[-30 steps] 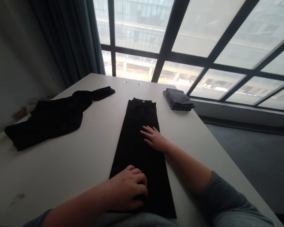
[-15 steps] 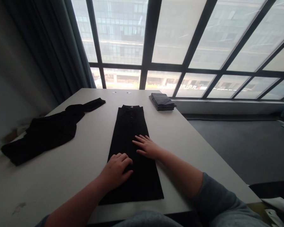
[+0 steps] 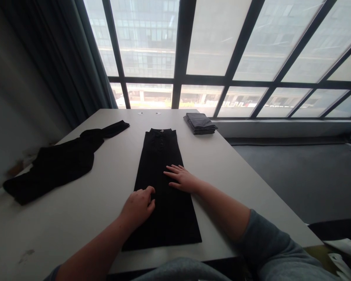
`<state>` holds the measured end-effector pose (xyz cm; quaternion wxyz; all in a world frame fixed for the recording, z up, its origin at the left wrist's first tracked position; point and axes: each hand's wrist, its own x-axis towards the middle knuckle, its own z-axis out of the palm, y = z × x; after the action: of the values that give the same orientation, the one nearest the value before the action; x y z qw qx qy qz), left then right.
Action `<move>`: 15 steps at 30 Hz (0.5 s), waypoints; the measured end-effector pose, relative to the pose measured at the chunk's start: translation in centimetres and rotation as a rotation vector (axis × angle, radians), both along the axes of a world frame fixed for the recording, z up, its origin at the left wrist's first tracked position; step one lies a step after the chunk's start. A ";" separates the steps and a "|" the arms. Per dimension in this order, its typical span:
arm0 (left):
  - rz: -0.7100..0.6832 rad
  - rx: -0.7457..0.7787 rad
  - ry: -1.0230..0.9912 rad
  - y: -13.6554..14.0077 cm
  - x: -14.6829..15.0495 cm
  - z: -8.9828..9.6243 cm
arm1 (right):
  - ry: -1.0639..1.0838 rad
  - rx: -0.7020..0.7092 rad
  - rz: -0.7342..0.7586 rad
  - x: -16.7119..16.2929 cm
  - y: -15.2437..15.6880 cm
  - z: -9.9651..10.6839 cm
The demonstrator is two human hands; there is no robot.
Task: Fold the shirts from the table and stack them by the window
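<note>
A black shirt (image 3: 163, 222), folded into a long, narrow panel, lies flat on the white table (image 3: 231, 218) with its collar and buttons at the far end. My right hand (image 3: 183, 178) rests palm down on its right side, fingers stretched out and spread. Over the left side, my left hand (image 3: 139, 205) touches the shirt with its fingers curled in and the thumb near the bent index finger. Whether any cloth is between those fingertips is hidden.
Another black garment (image 3: 64, 160) lies loosely spread on the left of the table. A stack of folded grey and dark clothes (image 3: 201, 123) stands at the far right edge. Behind the table are large windows (image 3: 148, 39) and a dark curtain (image 3: 55, 54).
My left hand has shifted slightly left, and its thumb and index finger have drawn closer together. The right hand stays nearly in place on the shirt.
</note>
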<state>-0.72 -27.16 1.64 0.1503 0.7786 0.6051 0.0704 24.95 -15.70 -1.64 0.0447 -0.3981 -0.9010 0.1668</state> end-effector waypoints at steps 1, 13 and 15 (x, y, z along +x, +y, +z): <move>0.000 -0.007 -0.018 0.0 -0.1 0.0 | -0.001 0.001 0.001 0.0 0.0 0.0; -0.026 -0.010 -0.088 0.2 -0.4 -0.2 | -0.001 -0.016 0.000 -0.1 0.2 0.1; -0.029 -0.004 -0.071 0.2 -0.4 -0.1 | 0.017 -0.016 -0.004 -0.2 0.0 0.2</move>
<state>-1.14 -27.01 1.58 0.1742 0.7840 0.5882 0.0946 24.78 -15.65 -1.48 0.0494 -0.3988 -0.8984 0.1772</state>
